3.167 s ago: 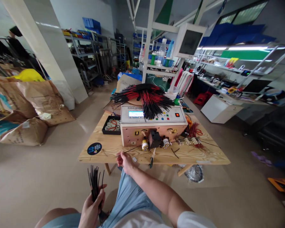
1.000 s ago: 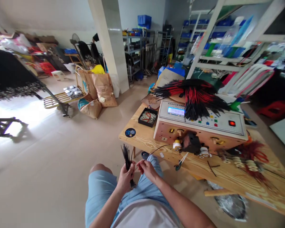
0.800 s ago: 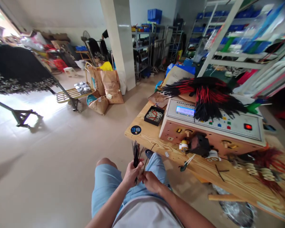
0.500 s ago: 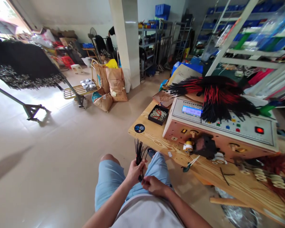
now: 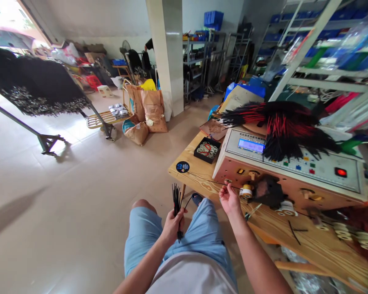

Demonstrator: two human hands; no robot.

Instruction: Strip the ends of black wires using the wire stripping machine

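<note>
Black wires (image 5: pixel 176 208) in left hand (image 5: pixel 172 226), right hand (image 5: pixel 230 200) near wire-processing machine (image 5: pixel 290 169)

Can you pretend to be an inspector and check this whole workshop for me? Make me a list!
surface: wooden table, plank top
job's things: black wire bundle; control machine with display and buttons
clutter: short black wire scraps on the table
hands: left hand grips the bundle; right hand open, raised beside the machine
cables: red-and-black wire heap on the machine
surroundings: paper sacks; blue crates on shelving
</note>
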